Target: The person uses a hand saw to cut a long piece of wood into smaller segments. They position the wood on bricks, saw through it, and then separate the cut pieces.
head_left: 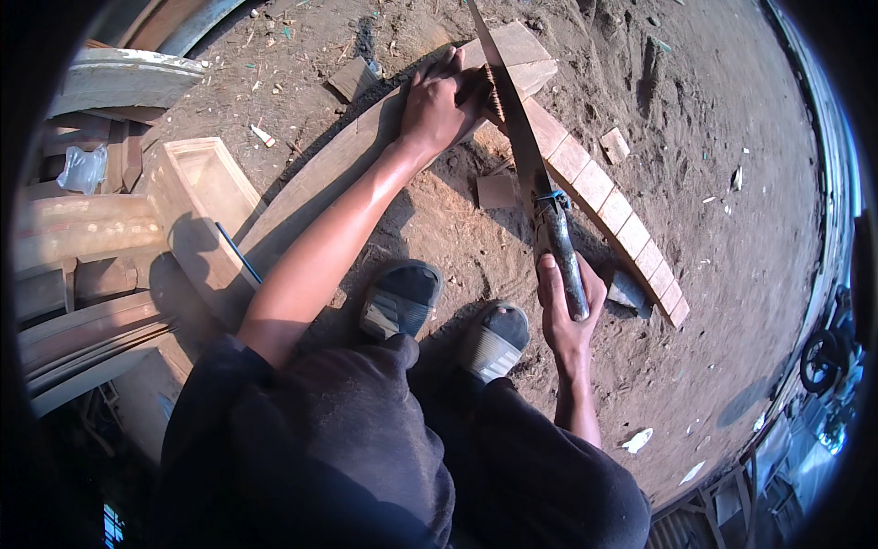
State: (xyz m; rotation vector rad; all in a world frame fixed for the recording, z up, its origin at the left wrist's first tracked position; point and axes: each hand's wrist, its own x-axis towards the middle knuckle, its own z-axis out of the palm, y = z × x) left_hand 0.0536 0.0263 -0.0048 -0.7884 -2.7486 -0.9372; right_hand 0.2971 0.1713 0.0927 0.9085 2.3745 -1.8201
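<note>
Far left: stacked timber (pixel 82 238) and a crumpled clear bag (pixel 82 167) are seen against the pile. Beside them, a pale wooden trough (pixel 197 197), open-topped and rectangular, lies on the dirt, with a thin blue rod (pixel 240 253) at its near end.

A long plank (pixel 338 160) runs diagonally from the trough up toward the top centre. Its face is pale brown, dusty and partly in shadow; the far end is squared off and sunlit. The left hand (pixel 441 102) is pressed flat on the plank near that end, fingers spread over the top face and closed on nothing.

Two sandalled feet (pixel 402 297) are planted on the ground below the plank.

A saw (pixel 526 151) is laid across the plank just right of the left hand, its blade narrow and dark, the tip running out of the top edge. The teeth are seen touching the wood next to the hand. A strip of blue is wrapped where blade meets handle. The right hand (pixel 569 311) is clenched tightly round the dark handle.

Under the blade, a curved slat (pixel 608 206) marked into pale segments is seen on the ground, reaching down to the right. Small offcuts (pixel 497 190) and sawdust lie between plank and slat. Further right, bare dirt (pixel 732 274) with scattered white scraps is recorded.
</note>
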